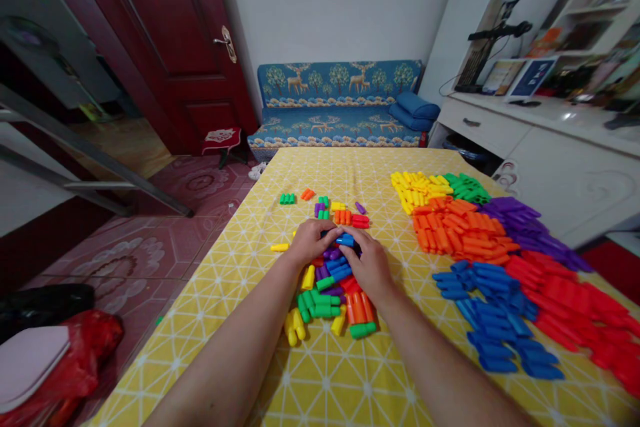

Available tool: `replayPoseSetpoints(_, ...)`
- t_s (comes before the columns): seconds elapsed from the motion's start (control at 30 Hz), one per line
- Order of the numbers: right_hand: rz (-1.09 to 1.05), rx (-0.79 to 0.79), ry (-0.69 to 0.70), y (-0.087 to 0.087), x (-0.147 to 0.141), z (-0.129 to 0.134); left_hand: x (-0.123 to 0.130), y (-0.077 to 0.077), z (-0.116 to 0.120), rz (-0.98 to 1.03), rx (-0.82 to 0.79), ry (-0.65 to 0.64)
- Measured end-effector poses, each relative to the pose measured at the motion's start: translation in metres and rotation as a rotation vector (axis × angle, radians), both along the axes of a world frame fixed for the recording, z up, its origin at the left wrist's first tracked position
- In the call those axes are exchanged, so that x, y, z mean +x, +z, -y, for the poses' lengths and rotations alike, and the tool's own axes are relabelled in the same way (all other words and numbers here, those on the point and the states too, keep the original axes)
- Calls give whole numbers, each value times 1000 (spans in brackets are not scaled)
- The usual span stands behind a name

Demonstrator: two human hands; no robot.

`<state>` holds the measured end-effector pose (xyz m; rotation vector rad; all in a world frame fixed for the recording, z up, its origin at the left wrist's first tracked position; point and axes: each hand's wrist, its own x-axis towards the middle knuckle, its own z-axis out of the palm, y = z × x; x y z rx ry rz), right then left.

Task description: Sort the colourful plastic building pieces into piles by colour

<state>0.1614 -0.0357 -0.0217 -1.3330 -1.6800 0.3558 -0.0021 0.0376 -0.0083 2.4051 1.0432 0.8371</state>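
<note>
The blue piece (345, 239) sits at the far edge of the mixed pile (325, 300), framed by both hands. It looks like hard moulded plastic, so I would expect it to be light, stiff and hard to break, though its smooth sides might slip a little under dry fingers. The barrel seems the best place to take hold, pinched across its width with thumb and forefinger so that the ends stay free. It is a glossy, plain mid-blue, short and rounded; its ends are partly covered by fingers. The right hand (373, 260), at the pile's far right edge, curls with fingers above the piece and thumb below, apparently pinching it. The left hand (311, 240), at the pile's far left edge, is bent inward with its thumb close to the piece; whether it grips anything I cannot tell. Just beyond the pile lie an orange trio (343, 217), red pieces (360, 221) and, farther off to the left, a green row (287, 199). Well to the right of the pile spread single-colour heaps: yellow (417, 190), orange (457, 230), blue (493, 310) and red (575, 300). Under the pile runs a yellow tablecloth (240, 353) with white lines
</note>
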Motion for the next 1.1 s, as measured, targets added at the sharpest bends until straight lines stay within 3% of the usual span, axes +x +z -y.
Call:
replayPoseSetpoints(0.27,-40,99,-118,6,8,6,3,3,2,-39,-11,67)
replayPoseSetpoints(0.43,-133,-5,-181,3,12,9,3,1,-1,-20,-4,71)
replayPoseSetpoints(0.53,-85,-10,-198,10,21,11,2,-2,-2,-15,-8,79)
replayPoseSetpoints(0.63,70,16,-200,26,43,15,1,-2,-2,-16,-11,88)
replayPoseSetpoints(0.73,207,-25,-359,41,80,21,1,-2,-2,-20,-19,86)
replayPoseSetpoints(0.83,303,-97,-577,43,119,28,1,-2,-2,-31,-30,87)
replayPoseSetpoints(0.9,340,-128,-622,38,138,32,2,-2,-2,-36,-32,88)
replayPoseSetpoints(1.0,388,-210,-628,36,148,38,2,-3,-3,-36,-23,89)
replayPoseSetpoints(1.1,502,-300,-698,46,142,44,1,-3,-3,-37,-14,96)
